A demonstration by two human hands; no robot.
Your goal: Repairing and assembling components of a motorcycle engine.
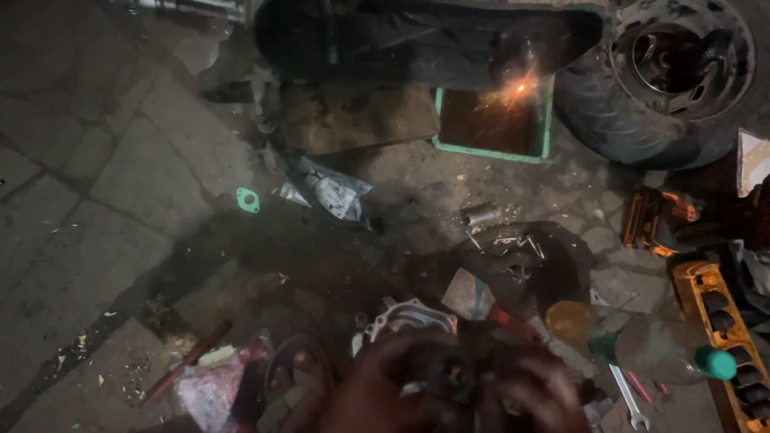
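— Both hands sat closest to the lens, low at the bottom edge of the head view. What did each one have?

— Between them was a small dark metal part (pixel 454 377). The left hand (pixel 377 389) curled round its left side and the right hand (pixel 533 393) closed on its right side, fingers wrapped. The picture was blurred there, so the part's exact shape could not be told.

— And just beyond the hands?

— A pale metal engine casting (pixel 409 317) lay on the paved ground (pixel 120 184), touching or nearly touching the left hand's knuckles. A sandalled foot (pixel 301 377) showed just left of that hand, beside a crumpled pink bag (pixel 212 389) and a red-handled tool (pixel 186 361).

— What lay to the right?

— A spanner (pixel 627 401) near the bottom edge, a clear plastic bottle (pixel 650 345) with a green cap on its side, and an orange socket rail (pixel 718 321) toward the right edge. Loose bolts (pixel 505 240) sat on a dark oily patch further up.

— And the far side?

— A green tray (pixel 493 120) with sparks glowing over it stood by a scooter wheel (pixel 658 72) at the top right corner. A small green gasket (pixel 248 200) lay alone on the paving, well apart from the hands.
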